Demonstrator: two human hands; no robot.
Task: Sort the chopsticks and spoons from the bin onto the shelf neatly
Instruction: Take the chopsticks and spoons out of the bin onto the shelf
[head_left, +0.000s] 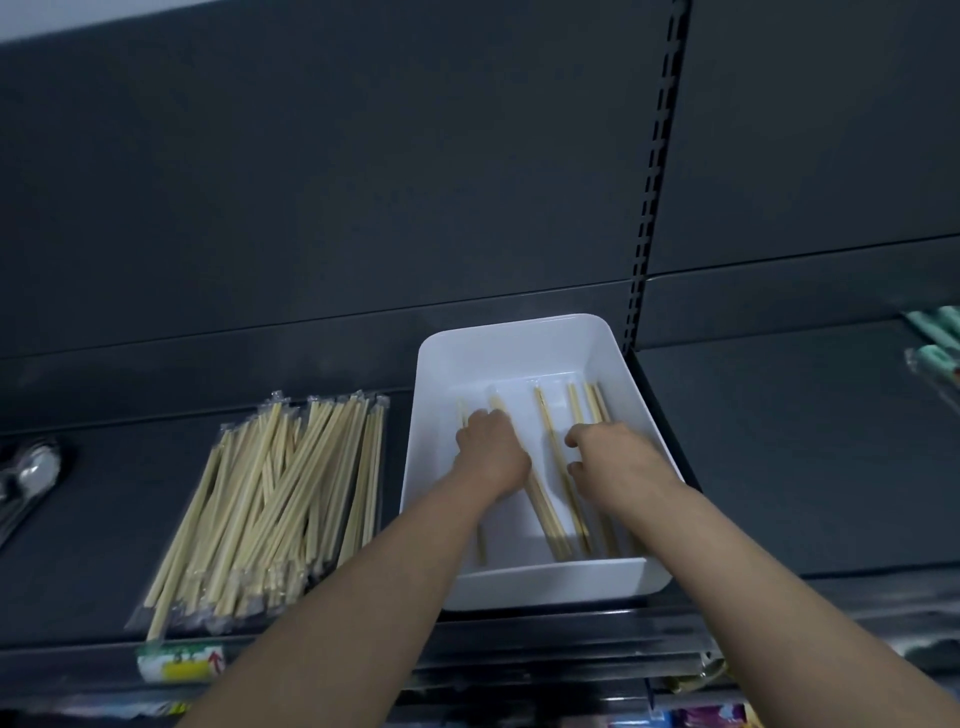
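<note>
Bin (519, 343), white, is sitting on the dark shelf (779, 467) with loose chopsticks (551, 525) lying lengthwise inside. The left hand (491, 452) is curling its fingers down over those at the bin's left; the right hand (613, 457) is bending over those at the right. Whether either is actually gripping cannot be told. Wrapped chopsticks (270, 499) are lying piled on the shelf just left of the bin, with spoons (34, 473) farther left.

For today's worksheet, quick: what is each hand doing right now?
Left hand: curled round pale wooden chopsticks in the white rectangular plastic bin.
Right hand: fingers curled over chopsticks; whether it holds any cannot be told.
</note>
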